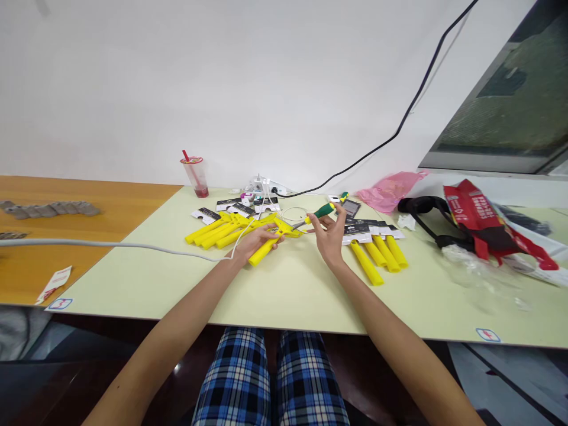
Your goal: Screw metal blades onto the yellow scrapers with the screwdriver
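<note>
My left hand is closed around a yellow plastic tool with a tubular handle and a wider head, held just above the pale tabletop. In my right hand is a screwdriver with a green and yellow handle. Its metal shaft points left and down to the tool's head; whether the tip touches a screw is too small to tell. Several similar yellow tools lie beyond my left hand, beside black-and-white cards. To the right of my right hand rest more yellow tools with cards at their heads.
A white cable crosses from the left past my left wrist. At the wall stand a drink cup and a power strip with a black cord. Rightward lie a pink bag, a red package and clear plastic.
</note>
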The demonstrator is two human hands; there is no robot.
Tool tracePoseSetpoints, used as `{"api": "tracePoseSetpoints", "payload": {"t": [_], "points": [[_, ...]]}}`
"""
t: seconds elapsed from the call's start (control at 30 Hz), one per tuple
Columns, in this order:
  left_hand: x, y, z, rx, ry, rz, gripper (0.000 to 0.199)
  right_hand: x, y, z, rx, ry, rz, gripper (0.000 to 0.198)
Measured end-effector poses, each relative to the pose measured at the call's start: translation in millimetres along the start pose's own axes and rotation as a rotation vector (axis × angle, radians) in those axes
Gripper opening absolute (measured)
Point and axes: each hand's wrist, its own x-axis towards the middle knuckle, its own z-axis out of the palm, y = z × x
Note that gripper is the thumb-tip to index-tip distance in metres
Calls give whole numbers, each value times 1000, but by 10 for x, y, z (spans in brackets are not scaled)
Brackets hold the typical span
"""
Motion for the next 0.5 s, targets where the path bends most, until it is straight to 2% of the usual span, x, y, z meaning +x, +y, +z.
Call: {"api": "tracePoseSetpoints", "payload": {"t": [0.3, 0.5], "points": [[-26, 11, 13, -32, -24, -81, 56, 13, -17, -2, 20, 21, 10, 91], [-35, 48, 29, -58, 1, -83, 59, 12, -65, -4, 39, 43, 8, 87]]}}
